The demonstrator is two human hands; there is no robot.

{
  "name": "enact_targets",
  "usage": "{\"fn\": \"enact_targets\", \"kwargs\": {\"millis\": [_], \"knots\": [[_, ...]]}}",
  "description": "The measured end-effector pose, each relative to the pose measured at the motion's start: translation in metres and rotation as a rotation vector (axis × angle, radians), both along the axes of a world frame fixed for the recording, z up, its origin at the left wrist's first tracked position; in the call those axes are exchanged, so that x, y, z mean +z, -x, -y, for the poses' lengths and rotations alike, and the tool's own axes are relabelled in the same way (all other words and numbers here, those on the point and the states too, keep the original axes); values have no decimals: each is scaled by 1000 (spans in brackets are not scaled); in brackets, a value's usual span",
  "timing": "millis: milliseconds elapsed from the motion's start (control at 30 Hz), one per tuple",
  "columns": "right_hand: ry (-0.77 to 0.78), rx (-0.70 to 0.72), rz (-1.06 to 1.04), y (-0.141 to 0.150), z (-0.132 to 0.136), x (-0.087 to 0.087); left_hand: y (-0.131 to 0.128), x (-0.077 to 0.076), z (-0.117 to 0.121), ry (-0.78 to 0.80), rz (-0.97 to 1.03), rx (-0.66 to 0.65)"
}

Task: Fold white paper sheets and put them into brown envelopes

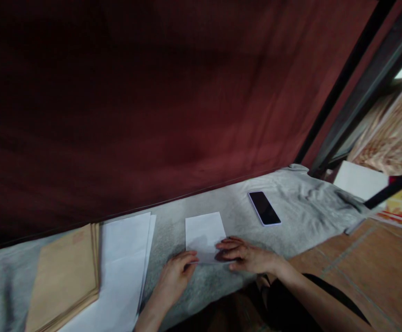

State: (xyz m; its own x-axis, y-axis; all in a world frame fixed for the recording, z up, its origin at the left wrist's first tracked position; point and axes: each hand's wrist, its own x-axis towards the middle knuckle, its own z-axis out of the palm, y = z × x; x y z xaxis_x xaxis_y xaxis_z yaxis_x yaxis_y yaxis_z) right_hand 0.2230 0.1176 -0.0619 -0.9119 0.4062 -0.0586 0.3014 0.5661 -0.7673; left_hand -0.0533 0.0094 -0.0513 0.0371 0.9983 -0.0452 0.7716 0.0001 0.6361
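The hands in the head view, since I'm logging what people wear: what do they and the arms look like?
The left hand and right hand are ungloved. The left forearm and right forearm are sleeveless where visible, with nothing seen around the wrists. Any fine finger details are too blurred to tell.

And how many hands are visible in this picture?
2: the left hand is at the near left corner of the small white paper, the right hand at its near right corner.
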Motion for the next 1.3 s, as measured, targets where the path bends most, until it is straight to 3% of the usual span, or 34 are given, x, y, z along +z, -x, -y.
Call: {"fn": "enact_targets", "kwargs": {"millis": [133, 267, 433, 600, 767, 967, 1067, 1300], "knots": [[76, -85, -125, 4, -3, 6, -1, 11, -4, 85, 71, 34], [79, -161, -72, 4, -8, 1, 1, 13, -6, 194, 158, 53], [-71, -380, 19, 15, -11, -10, 5, 4, -14, 152, 316, 156], [-124, -535, 23, 33, -14, -16, 10, -7, -24, 70, 390, 272], [-144, -627, 90, 47, -17, -14, 11, -8, -33, 15, 441, 349], [-224, -704, 244, 60, -22, -10, 6, -10, -42, -14, 647, 375], [-278, -742, 301, 66, -25, -11, 7, -15, -45, -3, 605, 408], [-370, -819, 314, 77, -27, -13, 6, -24, -50, -93, 290, 460]]}}
